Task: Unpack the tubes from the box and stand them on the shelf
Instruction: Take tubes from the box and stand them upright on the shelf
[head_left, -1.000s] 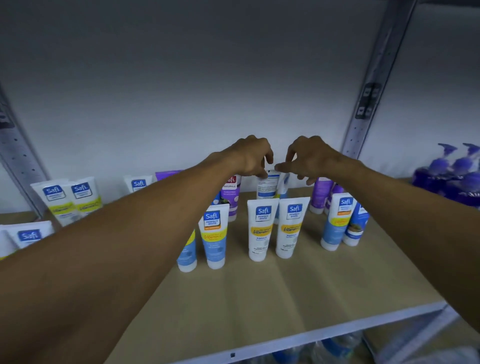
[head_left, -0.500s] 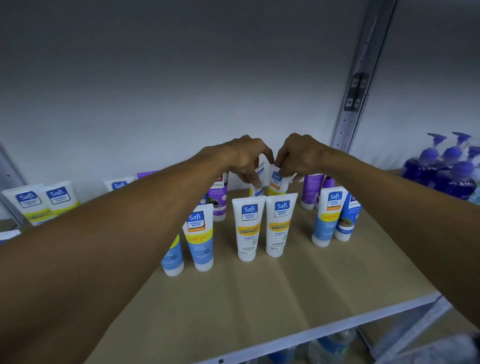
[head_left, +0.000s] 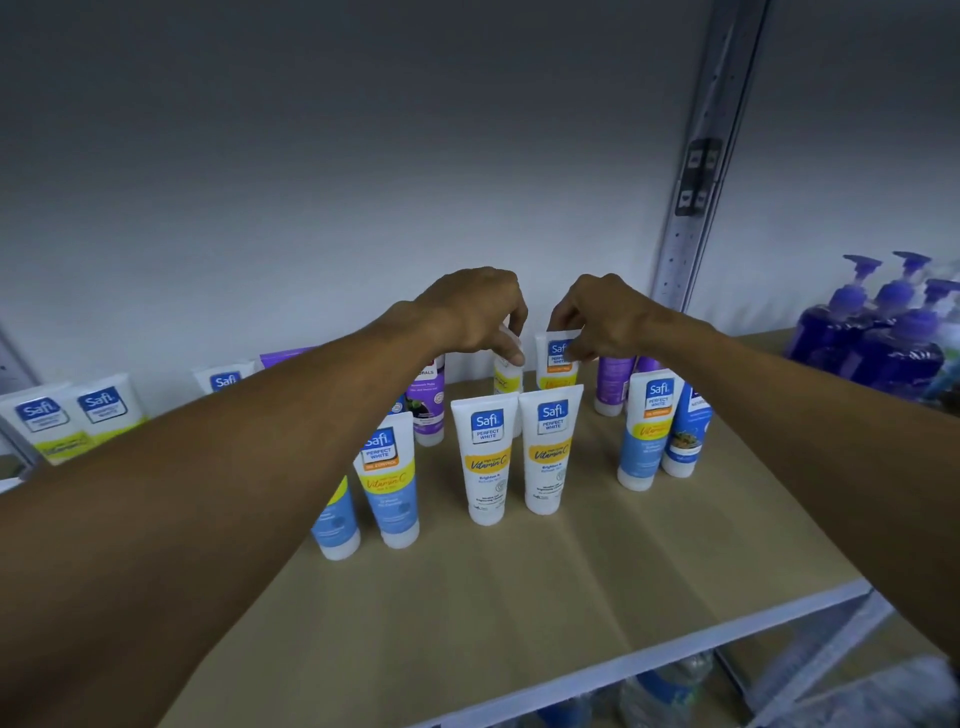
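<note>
The hands have drawn slightly apart since a moment ago; the left hand (head_left: 475, 312) pinches the top of the back-left tube (head_left: 508, 378), the right hand (head_left: 608, 318) pinches the top of the back-right tube (head_left: 556, 364); both tubes stand cap-down on the shelf (head_left: 519, 597), just behind the front pair of tubes (head_left: 488, 457); purple pump bottles (head_left: 878, 338) stand well off to the right.

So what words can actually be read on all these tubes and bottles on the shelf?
"Safi PERFECT WHITE", "Vitamin C": white front tubes.
"Safi PERFECT WHITE", "OIL CONTROL", "Vitamin C": blue-bottomed tube.
"Safi": back tube pinched by the right hand; far-left tubes.
Too blurred: small print, purple tubes, pump bottles, yellow-banded tube gripped by the left hand.
</note>
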